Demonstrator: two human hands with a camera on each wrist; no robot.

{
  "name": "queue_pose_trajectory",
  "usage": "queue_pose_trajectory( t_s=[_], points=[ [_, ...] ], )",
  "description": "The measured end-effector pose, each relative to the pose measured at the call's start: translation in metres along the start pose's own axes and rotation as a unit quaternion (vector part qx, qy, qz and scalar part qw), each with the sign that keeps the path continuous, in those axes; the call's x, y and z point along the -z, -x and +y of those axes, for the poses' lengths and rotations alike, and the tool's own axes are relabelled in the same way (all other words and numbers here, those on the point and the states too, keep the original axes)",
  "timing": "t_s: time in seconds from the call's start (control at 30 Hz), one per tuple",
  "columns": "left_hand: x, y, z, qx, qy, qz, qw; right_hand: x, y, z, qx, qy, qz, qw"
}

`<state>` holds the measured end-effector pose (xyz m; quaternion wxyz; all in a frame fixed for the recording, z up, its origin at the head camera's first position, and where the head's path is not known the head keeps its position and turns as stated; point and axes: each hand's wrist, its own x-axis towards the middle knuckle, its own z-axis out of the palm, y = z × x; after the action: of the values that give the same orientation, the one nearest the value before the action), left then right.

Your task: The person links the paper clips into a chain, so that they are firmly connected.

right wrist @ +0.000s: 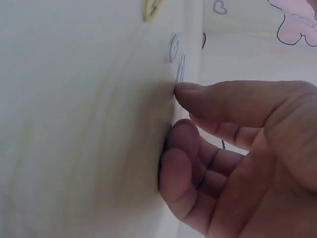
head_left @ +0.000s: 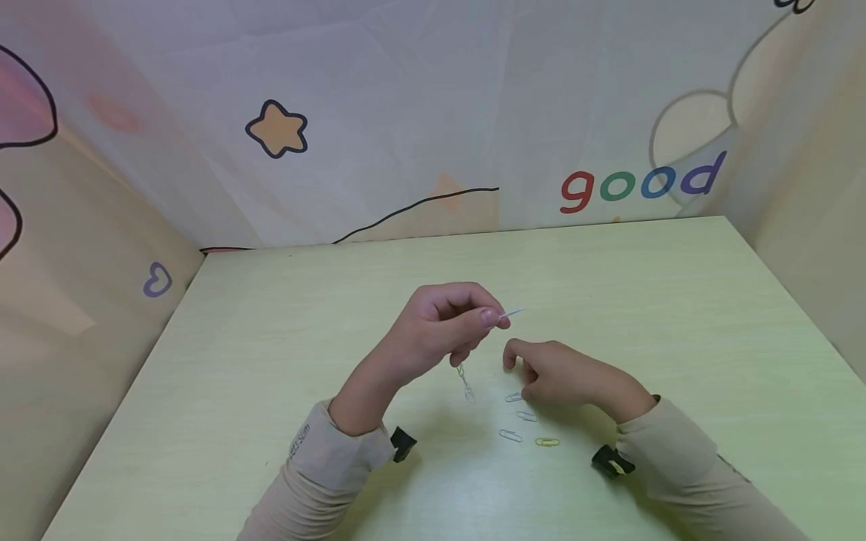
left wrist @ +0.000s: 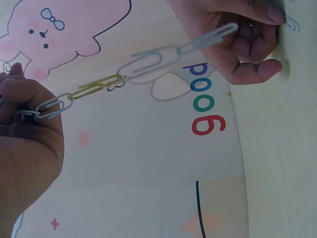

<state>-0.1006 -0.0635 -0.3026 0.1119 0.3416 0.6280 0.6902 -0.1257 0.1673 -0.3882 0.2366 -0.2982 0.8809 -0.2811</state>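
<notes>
My left hand [head_left: 440, 327] is raised over the table, pinching a silver paper clip [head_left: 513, 312] between thumb and index finger. From below that hand dangles a chain of linked paper clips [head_left: 467, 387]. The left wrist view shows the chain's silver links and one yellow paper clip [left wrist: 94, 87]. My right hand [head_left: 568, 376] is down at the tabletop, fingers bent, with space between thumb and index finger. Its thumb tip is right at the end of a silver paper clip [right wrist: 181, 68] lying flat; nothing is gripped there.
Nearer the front lie two more silver paper clips, one paper clip [head_left: 526, 416] behind the other, and a yellow paper clip [head_left: 547, 442]. The pale green table [head_left: 304, 315] meets a printed cloth backdrop [head_left: 406, 113] at its back edge. Dark straps sit at both cuffs.
</notes>
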Motion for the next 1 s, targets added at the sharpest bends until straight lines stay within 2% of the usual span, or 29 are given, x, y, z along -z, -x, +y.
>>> queue_pose_trajectory(
  t_s=[0.17,0.3,0.4,0.47,0.67,1.0],
  points=[
    [0.0,0.001,-0.001,-0.003,-0.006,0.001,1.0,-0.002,-0.002,0.0,0.001,0.013,0.019,0.9997],
    [-0.001,0.001,0.0,-0.003,-0.012,0.004,0.9999,-0.002,-0.005,0.004,-0.029,-0.004,0.047,0.9985],
    [-0.001,0.001,0.001,-0.001,-0.016,0.006,0.9999,0.0,-0.004,0.005,-0.046,-0.02,0.053,0.9974],
    [-0.001,0.001,0.001,-0.001,-0.016,0.006,0.9998,0.001,-0.002,0.005,-0.036,-0.019,0.049,0.998],
    [-0.001,0.0,0.003,-0.006,-0.018,0.004,0.9998,0.0,0.0,-0.002,0.013,0.052,0.045,0.9976],
    [-0.001,0.002,0.002,0.0,-0.015,0.007,0.9999,-0.007,0.003,-0.016,-0.012,0.142,0.079,0.9867]
  ],
)
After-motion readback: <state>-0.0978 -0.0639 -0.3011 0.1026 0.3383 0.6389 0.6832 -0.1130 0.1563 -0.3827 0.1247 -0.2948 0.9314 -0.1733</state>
